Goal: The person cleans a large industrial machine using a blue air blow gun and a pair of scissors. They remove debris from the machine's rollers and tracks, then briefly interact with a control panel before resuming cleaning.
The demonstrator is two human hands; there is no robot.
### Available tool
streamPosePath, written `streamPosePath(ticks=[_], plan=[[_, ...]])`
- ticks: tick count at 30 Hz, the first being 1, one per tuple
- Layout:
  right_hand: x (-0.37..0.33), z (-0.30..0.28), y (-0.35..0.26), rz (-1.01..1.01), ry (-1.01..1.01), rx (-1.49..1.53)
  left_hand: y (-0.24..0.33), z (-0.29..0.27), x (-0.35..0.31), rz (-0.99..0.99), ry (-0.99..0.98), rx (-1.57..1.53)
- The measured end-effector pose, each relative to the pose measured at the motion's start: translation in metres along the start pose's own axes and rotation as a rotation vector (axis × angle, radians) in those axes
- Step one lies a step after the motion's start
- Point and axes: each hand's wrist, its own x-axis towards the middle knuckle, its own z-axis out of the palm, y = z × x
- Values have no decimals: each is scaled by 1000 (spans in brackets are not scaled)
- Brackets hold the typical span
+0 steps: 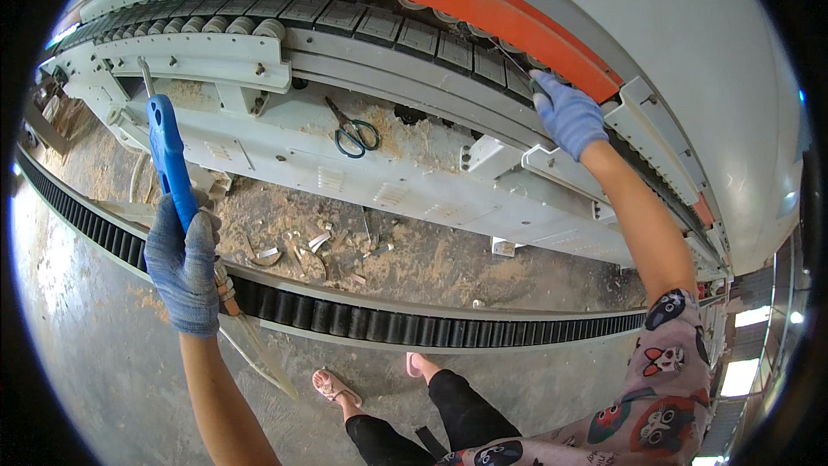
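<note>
Both my hands wear blue-grey knitted gloves. My left hand [183, 263] is closed round the lower part of a blue air blow gun [169, 151], which points up and away with its metal nozzle at the top. A brass-coloured fitting [226, 287] and a pale hose [259, 358] hang beside that wrist. At the far right, my right hand [569, 114] reaches to the machine's chain track [418, 37], below an orange guard [483, 0]. Its fingers close on a thin metal rod [511, 55], whose tip reaches toward the track; the rod's exact kind is unclear.
Dark-handled scissors [352, 131] lie on the machine's white, dusty ledge [285, 138]. A black roller conveyor [362, 321] curves between me and the machine. Wood scraps [315, 246] and sawdust litter the floor beyond it. A large white housing [690, 60] rises at right.
</note>
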Motion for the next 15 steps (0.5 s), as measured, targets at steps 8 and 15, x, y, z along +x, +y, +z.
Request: streamPosePath(ticks=[8,15], plan=[[29,51,-4,-64,32,217,-10,-5,-4,28,17,-1],[34,63,-4,-115,15,344,-15,-8,-5,16,44,51]])
